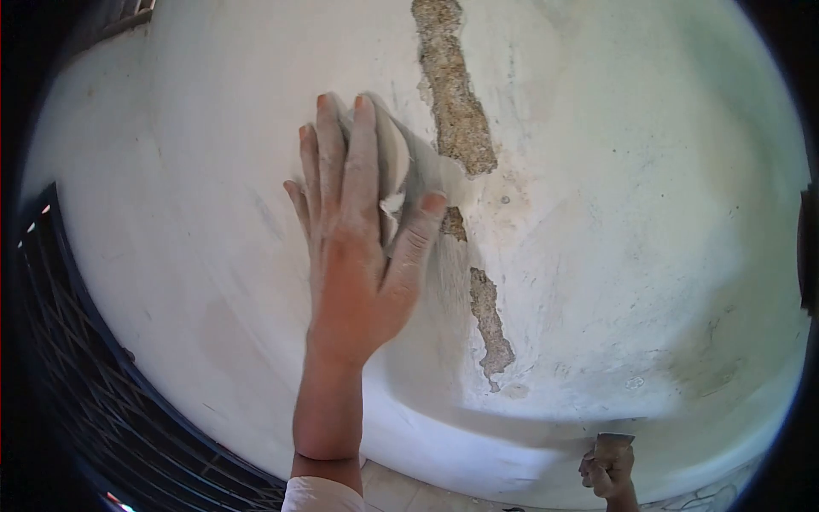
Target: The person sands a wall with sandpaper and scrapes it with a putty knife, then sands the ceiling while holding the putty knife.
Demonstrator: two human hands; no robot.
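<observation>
My left hand (354,239), dusted with white powder, is raised in front of the pale wall with its fingers stretched upward and its thumb out to the right. It holds a flat grey plate (422,158), partly hidden behind the fingers and carrying a lump of white putty (394,162). Low on the right, my right hand (607,474) is closed around a small putty knife (614,444), its blade pointing up near the wall. Right of the left hand, a long rough patch (456,85) of bare brownish wall shows, with a smaller patch (490,320) below.
The curved-looking wall (213,213) fills most of the view, with smears and small pits. A dark metal lattice gate (111,384) stands at the lower left. Pale floor tiles (401,491) show along the bottom. A dark object (807,252) sits at the right edge.
</observation>
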